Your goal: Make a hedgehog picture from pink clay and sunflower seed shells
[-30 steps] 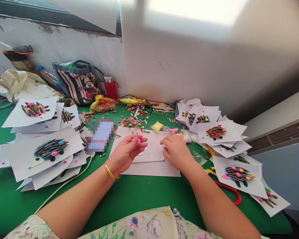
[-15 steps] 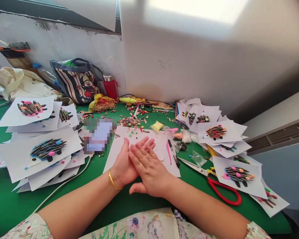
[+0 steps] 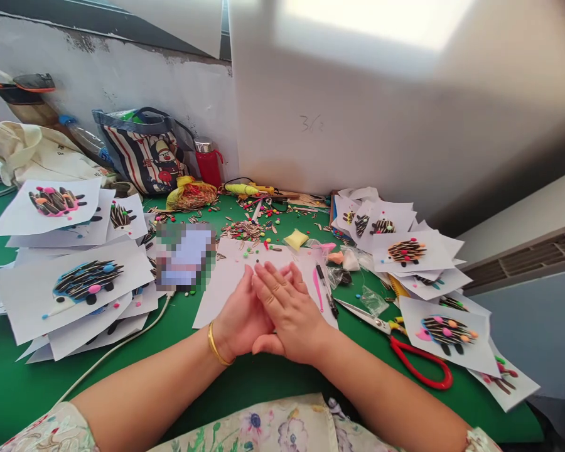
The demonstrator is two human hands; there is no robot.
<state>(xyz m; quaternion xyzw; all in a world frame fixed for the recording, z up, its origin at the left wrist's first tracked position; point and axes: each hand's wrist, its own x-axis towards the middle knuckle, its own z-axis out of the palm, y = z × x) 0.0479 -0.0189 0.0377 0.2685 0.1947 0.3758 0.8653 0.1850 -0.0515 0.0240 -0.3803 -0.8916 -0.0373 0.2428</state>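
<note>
Over the near edge of a white sheet of paper [image 3: 226, 282], my left hand [image 3: 242, 320] is turned palm up, a gold bangle at its wrist. My right hand [image 3: 295, 320] lies flat across it, palm to palm, with the fingers stretched out. Whatever may be between the palms is hidden. To the right of my hands, a pink modelling tool [image 3: 317, 289] and a black pen [image 3: 326, 290] rest on the paper. A yellow lump of clay [image 3: 295, 239] sits at the sheet's far edge.
Stacks of hedgehog seed pictures stand left [image 3: 82, 285] and right [image 3: 452, 329]. Red-handled scissors [image 3: 421, 370] lie open on the green table. Sunflower seeds [image 3: 245, 230] and coloured beads are scattered behind the paper. A blurred-out device [image 3: 188, 254] with a white cable is at left.
My right hand has shifted slightly over my left palm, and its fingers have drawn back toward me. Both hands stay pressed together.
</note>
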